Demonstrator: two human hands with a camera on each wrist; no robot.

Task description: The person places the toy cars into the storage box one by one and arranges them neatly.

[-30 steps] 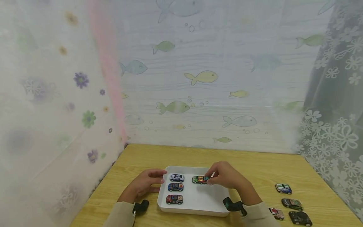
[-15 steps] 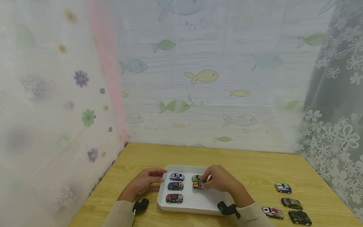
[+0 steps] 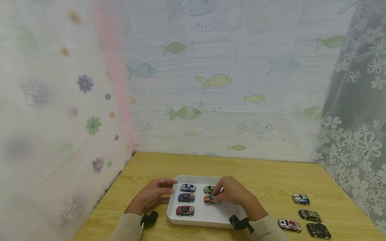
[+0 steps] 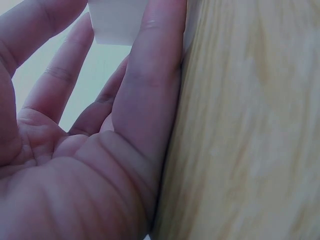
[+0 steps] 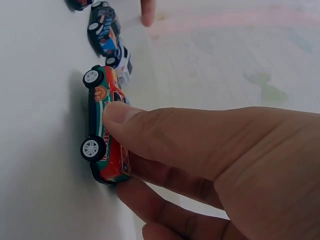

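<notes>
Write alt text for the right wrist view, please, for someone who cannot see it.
A right hand pinches a red-and-green toy car within a white tray. Other toy cars and a fingertip appear above it in the picture.

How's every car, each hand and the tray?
White rectangular plastic tray: flat on wood-grain table.
Left hand: fingers at tray's edge.
Small red-yellow-green toy car: upright, pinched.
Right hand: pinching that car.
Green car: upright in tray.
White-purple car: upright in tray.
Blue car: upright in tray.
Red-black car: upright in tray.
White-green-blue car: upright on table.
Dark-green car: upright on table.
White-red car: upright on table.
Black car: upright on table.
</notes>
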